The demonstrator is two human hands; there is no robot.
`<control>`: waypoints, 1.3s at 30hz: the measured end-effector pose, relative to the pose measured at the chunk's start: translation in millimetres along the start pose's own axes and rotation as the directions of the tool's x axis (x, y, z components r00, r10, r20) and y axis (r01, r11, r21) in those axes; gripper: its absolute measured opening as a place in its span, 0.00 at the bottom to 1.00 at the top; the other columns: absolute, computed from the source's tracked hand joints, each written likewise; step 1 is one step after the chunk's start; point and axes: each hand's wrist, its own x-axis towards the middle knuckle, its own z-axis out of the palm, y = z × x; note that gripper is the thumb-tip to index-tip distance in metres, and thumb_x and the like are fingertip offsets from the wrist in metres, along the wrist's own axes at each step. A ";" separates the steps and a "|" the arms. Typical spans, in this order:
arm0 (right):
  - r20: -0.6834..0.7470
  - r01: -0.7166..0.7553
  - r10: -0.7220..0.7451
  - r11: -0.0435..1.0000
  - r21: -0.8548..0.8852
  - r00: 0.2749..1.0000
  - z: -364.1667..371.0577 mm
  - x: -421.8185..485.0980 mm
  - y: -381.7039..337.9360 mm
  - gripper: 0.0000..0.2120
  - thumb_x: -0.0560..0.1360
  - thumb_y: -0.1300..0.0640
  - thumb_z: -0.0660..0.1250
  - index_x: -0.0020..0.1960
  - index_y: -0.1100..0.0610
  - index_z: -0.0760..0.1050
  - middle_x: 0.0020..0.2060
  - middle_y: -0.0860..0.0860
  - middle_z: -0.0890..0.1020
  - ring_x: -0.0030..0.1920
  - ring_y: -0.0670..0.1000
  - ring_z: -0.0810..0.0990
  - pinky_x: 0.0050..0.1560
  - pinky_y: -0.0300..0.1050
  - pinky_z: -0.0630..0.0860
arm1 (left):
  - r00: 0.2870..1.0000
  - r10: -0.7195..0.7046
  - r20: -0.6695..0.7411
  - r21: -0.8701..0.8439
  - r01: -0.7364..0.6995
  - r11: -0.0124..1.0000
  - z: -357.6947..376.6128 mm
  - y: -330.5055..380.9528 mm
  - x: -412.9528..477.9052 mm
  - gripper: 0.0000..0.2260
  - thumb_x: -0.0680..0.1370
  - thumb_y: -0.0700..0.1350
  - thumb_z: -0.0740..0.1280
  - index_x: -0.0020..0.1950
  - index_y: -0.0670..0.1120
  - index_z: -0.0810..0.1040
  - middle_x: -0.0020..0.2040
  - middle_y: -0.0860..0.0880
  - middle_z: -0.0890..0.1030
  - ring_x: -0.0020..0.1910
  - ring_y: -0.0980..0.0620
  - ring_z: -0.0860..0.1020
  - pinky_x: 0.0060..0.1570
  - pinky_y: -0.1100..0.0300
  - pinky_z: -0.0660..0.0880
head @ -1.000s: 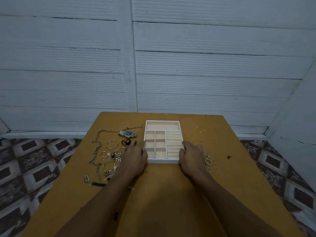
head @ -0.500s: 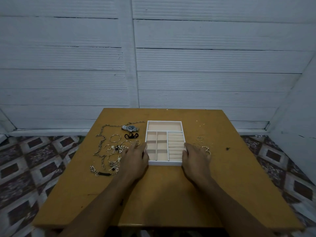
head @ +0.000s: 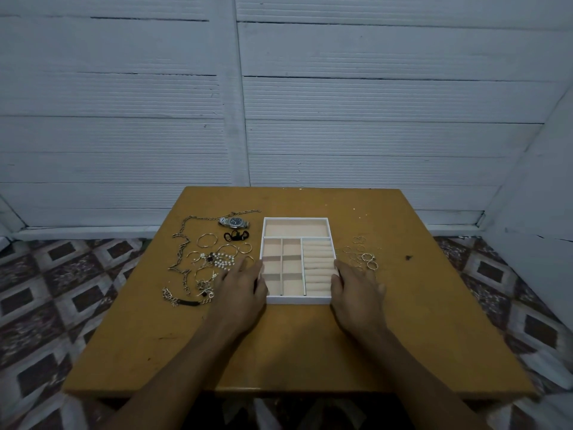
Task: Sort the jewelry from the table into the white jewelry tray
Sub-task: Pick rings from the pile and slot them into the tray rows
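The white jewelry tray [head: 297, 300] lies in the middle of the wooden table [head: 297, 352], its peach compartments holding nothing. My left hand [head: 243, 290] rests flat against the tray's left wall, fingers straight. My right hand [head: 356, 290] rests against its right wall the same way. Left of the tray lie a wristwatch [head: 234, 222], a long chain necklace [head: 183, 249], bangles [head: 206, 240], a pearl piece [head: 221, 259] and a black hair tie [head: 236, 235]. Several small rings [head: 362, 256] lie to the right.
A white panelled wall stands just behind the table's far edge. Patterned floor tiles show on both sides. A small dark speck [head: 408, 257] sits on the table at the right. The near half of the tabletop is bare wood.
The camera has pulled back and tilted, so the whole table shows now. Both hands stay beside the tray's side walls, and the tray sits in the same place.
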 end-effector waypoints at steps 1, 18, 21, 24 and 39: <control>0.001 -0.001 0.001 1.000 -0.002 1.000 -0.1 -0.7 0.2 0.18 0.82 0.51 0.53 0.70 0.48 0.67 0.65 0.46 0.76 0.64 0.53 0.67 0.59 0.52 0.61 | 1.000 0.005 0.002 0.007 -0.005 1.000 0.5 -0.6 -0.5 0.20 0.83 0.49 0.53 0.75 0.50 0.64 0.76 0.45 0.64 0.77 0.48 0.54 0.74 0.47 0.49; 0.014 0.001 -0.001 1.000 -0.004 1.000 -4.7 -22.6 5.1 0.18 0.82 0.50 0.53 0.71 0.48 0.67 0.67 0.44 0.74 0.64 0.51 0.67 0.59 0.49 0.59 | 0.997 0.057 -0.054 0.103 -0.052 0.993 7.5 -6.7 -23.6 0.20 0.80 0.52 0.53 0.71 0.50 0.69 0.73 0.46 0.69 0.76 0.48 0.57 0.73 0.46 0.52; 0.041 0.017 -0.017 1.000 -0.002 0.999 -8.7 -20.6 6.4 0.19 0.81 0.49 0.54 0.71 0.48 0.67 0.66 0.45 0.75 0.64 0.52 0.67 0.60 0.50 0.60 | 0.997 0.045 -0.062 0.089 -0.040 0.995 5.8 -4.6 -23.9 0.19 0.81 0.50 0.56 0.71 0.50 0.70 0.71 0.48 0.72 0.76 0.48 0.56 0.73 0.45 0.52; 0.076 0.028 -0.033 0.997 0.076 0.997 -16.4 -13.4 11.3 0.18 0.80 0.48 0.58 0.68 0.48 0.70 0.63 0.46 0.77 0.64 0.51 0.69 0.61 0.51 0.61 | 0.994 0.055 -0.099 0.065 -0.049 0.997 -0.4 3.9 -23.3 0.17 0.80 0.49 0.59 0.68 0.48 0.73 0.69 0.50 0.74 0.76 0.48 0.57 0.72 0.44 0.53; 0.140 0.034 -0.035 0.999 0.010 0.990 -45.6 54.9 51.1 0.08 0.76 0.54 0.67 0.52 0.54 0.82 0.49 0.50 0.84 0.48 0.50 0.79 0.45 0.43 0.73 | 0.969 0.216 0.123 0.055 -0.224 0.973 33.1 107.7 42.6 0.16 0.78 0.53 0.61 0.60 0.47 0.79 0.74 0.47 0.66 0.77 0.45 0.49 0.71 0.47 0.52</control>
